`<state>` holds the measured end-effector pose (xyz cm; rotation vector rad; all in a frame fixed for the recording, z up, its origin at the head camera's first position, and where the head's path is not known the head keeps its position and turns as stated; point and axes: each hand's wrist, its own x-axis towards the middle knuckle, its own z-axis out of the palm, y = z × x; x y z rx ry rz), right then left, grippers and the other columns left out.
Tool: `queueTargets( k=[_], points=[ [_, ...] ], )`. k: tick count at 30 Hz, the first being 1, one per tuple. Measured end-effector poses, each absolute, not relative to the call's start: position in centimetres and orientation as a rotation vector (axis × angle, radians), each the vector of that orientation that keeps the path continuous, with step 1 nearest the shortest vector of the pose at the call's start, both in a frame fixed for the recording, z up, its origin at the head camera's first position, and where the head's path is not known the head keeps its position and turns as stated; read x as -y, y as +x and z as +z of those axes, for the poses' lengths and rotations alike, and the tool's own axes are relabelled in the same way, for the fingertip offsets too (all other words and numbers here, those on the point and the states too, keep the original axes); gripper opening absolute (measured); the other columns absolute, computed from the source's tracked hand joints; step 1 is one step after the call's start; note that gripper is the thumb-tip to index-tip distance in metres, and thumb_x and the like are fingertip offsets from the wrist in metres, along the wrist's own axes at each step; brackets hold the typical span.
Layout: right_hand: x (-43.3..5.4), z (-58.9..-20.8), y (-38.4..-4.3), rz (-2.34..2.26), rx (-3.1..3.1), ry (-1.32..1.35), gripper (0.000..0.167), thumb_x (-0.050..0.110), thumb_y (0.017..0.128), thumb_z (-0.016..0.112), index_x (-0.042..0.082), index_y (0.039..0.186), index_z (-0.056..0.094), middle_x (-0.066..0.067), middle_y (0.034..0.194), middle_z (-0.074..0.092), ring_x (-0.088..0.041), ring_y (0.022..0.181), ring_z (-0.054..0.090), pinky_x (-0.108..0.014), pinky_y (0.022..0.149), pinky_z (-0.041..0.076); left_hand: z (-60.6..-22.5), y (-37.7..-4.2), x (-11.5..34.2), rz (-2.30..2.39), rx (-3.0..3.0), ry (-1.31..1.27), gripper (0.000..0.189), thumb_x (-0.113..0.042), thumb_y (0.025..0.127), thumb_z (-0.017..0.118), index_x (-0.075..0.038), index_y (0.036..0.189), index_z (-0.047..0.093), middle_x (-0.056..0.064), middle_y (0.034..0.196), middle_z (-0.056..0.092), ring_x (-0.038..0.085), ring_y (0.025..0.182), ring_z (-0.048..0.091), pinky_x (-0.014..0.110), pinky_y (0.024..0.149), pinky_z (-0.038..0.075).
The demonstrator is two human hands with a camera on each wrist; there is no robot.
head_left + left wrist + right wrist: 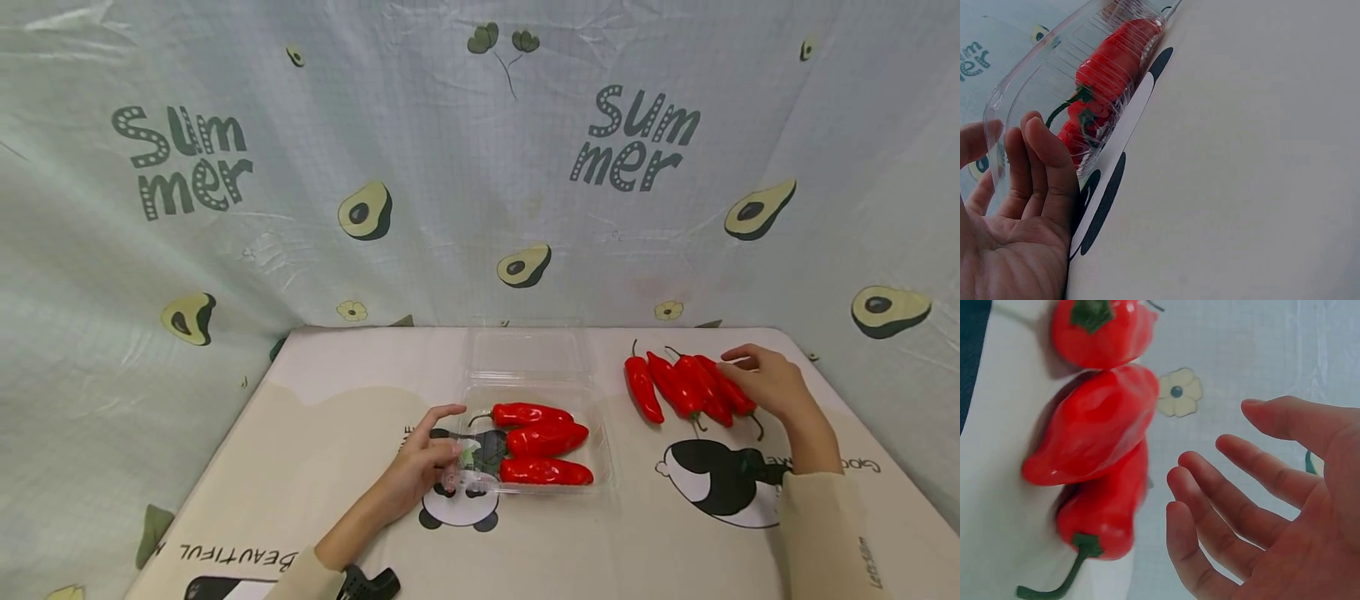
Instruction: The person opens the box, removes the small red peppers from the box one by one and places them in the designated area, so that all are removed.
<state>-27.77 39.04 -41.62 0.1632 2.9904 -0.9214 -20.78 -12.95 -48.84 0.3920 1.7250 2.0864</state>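
Note:
Three red peppers (543, 439) lie side by side in a clear plastic box (603, 475). At the box's left side my left hand (415, 468) holds the rim, thumb over the edge and fingers against the outer wall; the left wrist view shows these fingers (1054, 162) bent beside the plastic. My right hand (768, 383) hovers at the rightmost of several loose red peppers (678, 387) on the table's right. Its fingers (1235, 506) are spread and loosely bent in the right wrist view, apart from the peppers (1100, 425), with nothing held.
The box's clear lid (528, 354) stands raised behind it, hinged at the back. A printed cloth (435, 167) hangs behind the table (315, 450), whose cover bears panda drawings and lettering. A black strap device (367, 583) sits at the left wrist.

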Motion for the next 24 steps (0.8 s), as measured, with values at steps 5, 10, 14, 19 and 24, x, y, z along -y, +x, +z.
queueTargets(
  k=[5,10,14,19,24],
  points=[
    [-38.3,-41.1,-27.7,-0.956,-2.991,0.113,0.055,0.034,0.105,0.054,-0.007,0.141,0.047,-0.041,0.138,0.048,-0.056,0.119,0.052,-0.055,0.085,0.060,-48.9,-20.8,13.0,2.078,-1.734,0.392,0.062,-0.010,0.103,0.053,-0.012,0.159,0.025,-0.009,0.068,0.058,0.007,0.061,0.055,0.025,0.064,0.051],
    [-37.4,-40.1,-27.6,-0.954,-3.005,0.054,0.055,0.035,0.105,0.054,-0.006,0.141,0.049,-0.040,0.138,0.050,-0.056,0.121,0.052,-0.060,0.089,0.057,-48.8,-20.8,13.0,2.071,-1.734,0.386,0.063,-0.010,0.103,0.053,-0.013,0.159,0.024,-0.010,0.068,0.057,0.007,0.061,0.055,0.025,0.064,0.051],
    [-36.7,-39.4,-27.4,-0.945,-3.022,0.007,0.054,0.036,0.105,0.056,-0.005,0.140,0.051,-0.039,0.137,0.053,-0.055,0.121,0.053,-0.063,0.091,0.056,-48.8,-20.8,12.9,2.068,-1.734,0.381,0.063,-0.010,0.103,0.053,-0.013,0.159,0.024,-0.010,0.068,0.056,0.007,0.062,0.054,0.025,0.064,0.050],
    [-35.8,-38.6,-27.1,-0.947,-3.016,-0.044,0.055,0.038,0.105,0.056,-0.004,0.140,0.052,-0.037,0.137,0.055,-0.054,0.122,0.055,-0.064,0.093,0.054,-48.7,-20.8,12.9,2.070,-1.733,0.368,0.062,-0.010,0.103,0.053,-0.015,0.158,0.026,-0.010,0.069,0.056,0.007,0.063,0.053,0.025,0.064,0.050],
    [-35.0,-38.2,-26.8,-0.959,-2.993,-0.072,0.055,0.038,0.104,0.057,-0.002,0.141,0.051,-0.036,0.138,0.055,-0.053,0.121,0.056,-0.062,0.093,0.055,-48.7,-20.7,12.9,2.073,-1.729,0.367,0.063,-0.010,0.102,0.054,-0.014,0.158,0.026,-0.010,0.070,0.057,0.006,0.063,0.054,0.024,0.063,0.050]
  ],
)
